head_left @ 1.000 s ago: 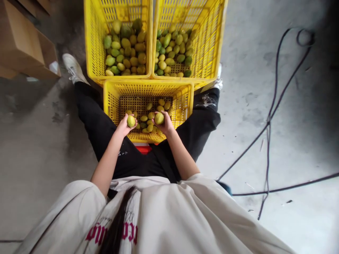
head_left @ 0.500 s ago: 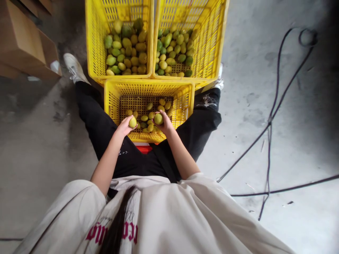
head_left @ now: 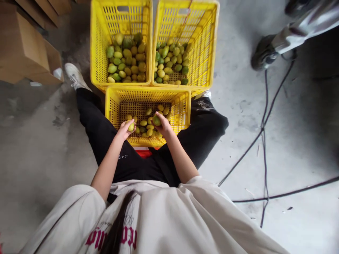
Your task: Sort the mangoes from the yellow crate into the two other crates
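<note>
Left fingers (head_left: pixel 128 122) and right fingers (head_left: pixel 160 115) around separate fruits (head_left: pixel 156 121), another person's leg (head_left: pixel 309 26) newly visible

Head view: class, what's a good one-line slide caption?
Two bare hands each hold a fruit at a yellow crate with more fruit inside.

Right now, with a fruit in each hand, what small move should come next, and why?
Perhaps turn the left-hand fruit slightly in the left hand: the grip covers part of it, so not all its skin shows. The right hand holds the right-hand fruit, so neither of the hands looks free to take another from the near yellow crate.
</note>
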Demonstrator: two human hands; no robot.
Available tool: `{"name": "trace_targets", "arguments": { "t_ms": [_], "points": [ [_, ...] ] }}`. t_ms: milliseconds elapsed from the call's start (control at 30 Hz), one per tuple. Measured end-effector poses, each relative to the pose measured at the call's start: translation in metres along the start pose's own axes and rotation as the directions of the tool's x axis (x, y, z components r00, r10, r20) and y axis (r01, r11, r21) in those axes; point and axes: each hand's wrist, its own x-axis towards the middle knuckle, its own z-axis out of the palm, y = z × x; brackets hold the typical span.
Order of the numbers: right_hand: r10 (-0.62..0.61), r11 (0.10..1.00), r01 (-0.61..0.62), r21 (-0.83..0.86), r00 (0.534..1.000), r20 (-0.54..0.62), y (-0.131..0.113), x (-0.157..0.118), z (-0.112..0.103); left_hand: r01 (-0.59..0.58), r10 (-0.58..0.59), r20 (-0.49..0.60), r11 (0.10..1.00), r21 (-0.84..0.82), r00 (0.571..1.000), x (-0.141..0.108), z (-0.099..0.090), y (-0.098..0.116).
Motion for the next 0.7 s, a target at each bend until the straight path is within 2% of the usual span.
{"name": "trace_targets", "arguments": {
  "t_ms": [167,367,433,500,600,700],
  "points": [
    [0.184,0.975,-0.165,0.151,0.976,-0.117,-0.007,-0.013,0.008,-0.003,-0.002,-0.062,0.997,-0.079,0.998,0.0,-0.004,0.001],
    [0.284,0.94,-0.227,0.256,0.935,-0.213,-0.013,-0.013,0.007,0.118,-0.124,-0.081,0.99,-0.076,0.989,-0.005,0.0,0.008],
    [0.252,0.947,-0.189,0.259,0.938,-0.238,-0.016,-0.013,0.011,0.121,-0.127,-0.089,0.991,-0.063,0.988,-0.009,0.002,0.012],
    [0.174,0.966,-0.121,0.226,0.958,-0.229,-0.018,-0.015,0.017,0.076,-0.079,-0.1,0.996,-0.036,0.992,-0.017,0.005,0.017],
    [0.036,0.989,-0.016,0.146,0.99,-0.135,-0.02,-0.02,0.031,-0.062,0.063,-0.08,0.998,0.018,0.995,-0.037,0.007,0.021],
    [-0.033,0.99,0.044,0.136,0.996,-0.088,-0.014,-0.024,0.045,-0.13,0.129,-0.068,0.991,-0.01,0.989,-0.058,0.005,0.019]
  ]
}}
